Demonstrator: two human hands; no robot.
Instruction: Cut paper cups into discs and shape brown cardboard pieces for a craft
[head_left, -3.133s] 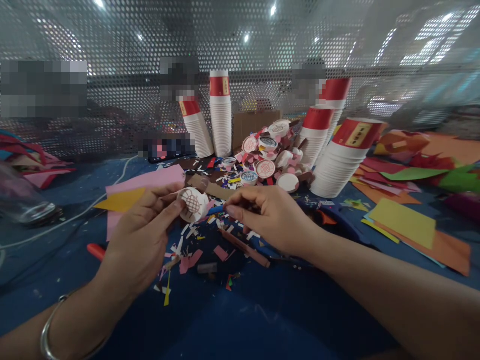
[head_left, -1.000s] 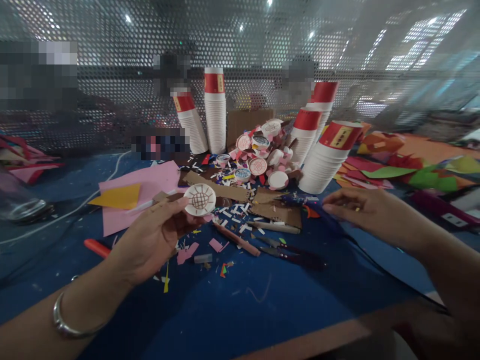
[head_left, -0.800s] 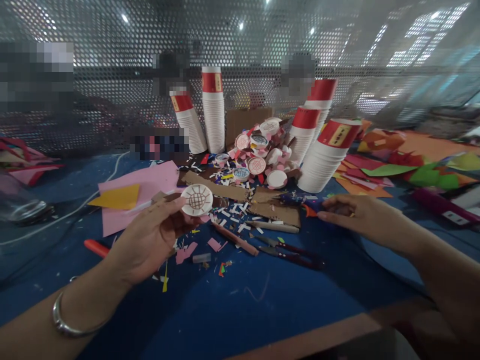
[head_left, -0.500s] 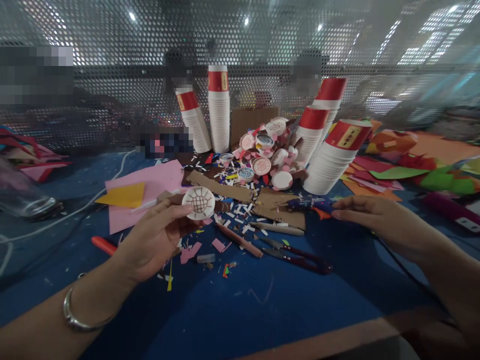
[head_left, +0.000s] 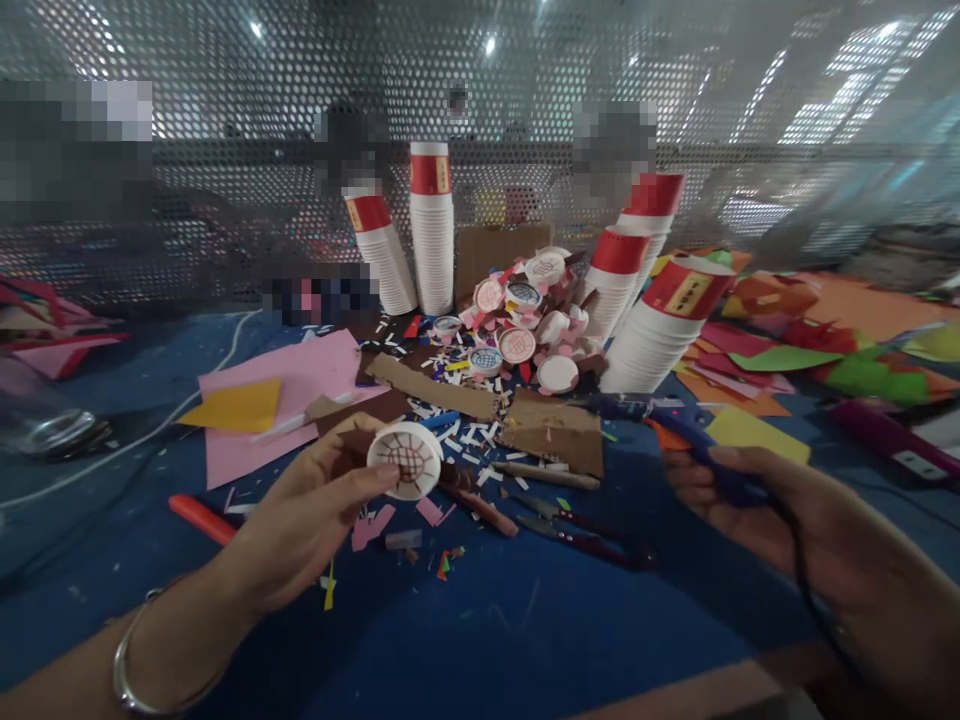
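My left hand (head_left: pixel 322 520) is closed on a cut-down paper cup base (head_left: pixel 406 461), a shallow white disc with a brown grid drawn on its face. The thumb presses on the front of it; the other fingers are partly hidden behind. In my right hand (head_left: pixel 757 500) is a blue hot glue gun (head_left: pixel 694 435) with an orange trigger and a dark cord hanging down. Its nozzle points left, close to a piece of cardboard (head_left: pixel 551 430). Between the hands lie thread snips (head_left: pixel 585 535) and a brown stick-like piece (head_left: pixel 480 505).
Several stacks of red-and-white paper cups (head_left: pixel 433 230) stand at the back around a heap of decorated cup bases (head_left: pixel 517 345). Pink paper (head_left: pixel 277 390), paper scraps and a red-handled tool (head_left: pixel 201 518) lie left of centre. Coloured paper (head_left: pixel 780 340) is piled at the right, by a purple tool (head_left: pixel 892 435).
My right hand has closed around the glue gun's handle and lifted it, drawing it slightly to the right. My left hand has brought the cup base lower and nearer.
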